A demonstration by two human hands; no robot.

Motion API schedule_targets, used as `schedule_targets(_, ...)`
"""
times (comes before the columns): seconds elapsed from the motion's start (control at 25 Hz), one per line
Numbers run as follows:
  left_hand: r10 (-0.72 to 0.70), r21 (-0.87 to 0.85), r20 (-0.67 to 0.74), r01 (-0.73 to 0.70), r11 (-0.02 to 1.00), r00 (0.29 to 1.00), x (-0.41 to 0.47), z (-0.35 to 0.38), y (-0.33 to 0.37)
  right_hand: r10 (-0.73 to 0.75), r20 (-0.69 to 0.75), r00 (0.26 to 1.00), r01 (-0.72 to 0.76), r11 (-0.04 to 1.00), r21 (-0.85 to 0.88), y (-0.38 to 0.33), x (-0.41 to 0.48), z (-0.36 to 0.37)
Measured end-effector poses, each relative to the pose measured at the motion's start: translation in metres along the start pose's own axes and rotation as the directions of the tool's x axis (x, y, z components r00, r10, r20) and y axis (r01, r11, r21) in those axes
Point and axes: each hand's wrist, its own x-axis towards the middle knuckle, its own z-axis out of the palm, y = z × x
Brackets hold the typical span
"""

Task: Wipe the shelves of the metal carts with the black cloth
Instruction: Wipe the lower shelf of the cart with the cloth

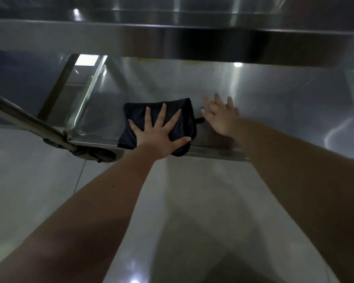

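The black cloth lies folded on the lower shelf of a stainless metal cart, near the shelf's front left corner, with its near edge hanging over the rim. My left hand presses flat on the cloth with fingers spread wide. My right hand is just right of the cloth, fingers straight and spread, blurred, over the bare shelf surface. It holds nothing. A small black tab of the cloth sticks out toward my right hand.
The cart's upper shelf overhangs the lower one across the top of the view. A metal post runs diagonally to the front left corner, above a caster. Glossy pale floor lies below.
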Motion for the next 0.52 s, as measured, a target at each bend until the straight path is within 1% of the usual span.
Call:
schedule_targets(0.04, -0.002, 0.002, 0.005, 0.002, 1.000, 1.000, -0.001, -0.001, -0.002, -0.008, -0.014, 1.000, 0.008, 0.999, -0.048, 0.022, -0.002, -0.010)
schedule_targets(0.12, -0.012, 0.011, 0.027, 0.012, 1.000, 1.000, -0.002, -0.004, 0.000, 0.032, -0.075, 0.997, -0.044, 0.984, -0.172, 0.077, -0.016, -0.020)
schedule_targets(0.2, -0.025, 0.013, 0.031, 0.025, 1.000, 0.999, -0.002, -0.005, 0.003, 0.092, -0.123, 0.988, -0.118, 0.968, -0.221, 0.131, -0.039, -0.017)
schedule_targets(0.24, -0.029, 0.017, 0.020, 0.029, 0.999, 0.999, -0.002, -0.004, 0.002, 0.115, -0.143, 0.983, -0.144, 0.967, -0.210, 0.150, -0.050, -0.012)
schedule_targets(0.32, -0.033, 0.036, 0.001, 0.033, 0.999, 0.999, -0.002, -0.003, 0.002, 0.149, -0.182, 0.972, -0.175, 0.975, -0.139, 0.166, -0.059, -0.005)
schedule_targets(0.4, -0.048, 0.049, 0.015, 0.048, 0.998, 0.999, -0.001, -0.001, 0.021, 0.161, -0.199, 0.967, -0.188, 0.974, -0.127, 0.166, -0.058, -0.002)
schedule_targets(0.48, -0.051, 0.059, 0.004, 0.050, 0.997, 0.999, 0.003, 0.004, 0.067, 0.151, -0.205, 0.967, -0.182, 0.974, -0.138, 0.165, -0.056, -0.002)
schedule_targets(0.52, -0.025, 0.059, -0.002, 0.025, 0.998, 1.000, 0.005, 0.006, 0.098, 0.145, -0.211, 0.967, -0.176, 0.975, -0.137, 0.166, -0.056, -0.003)
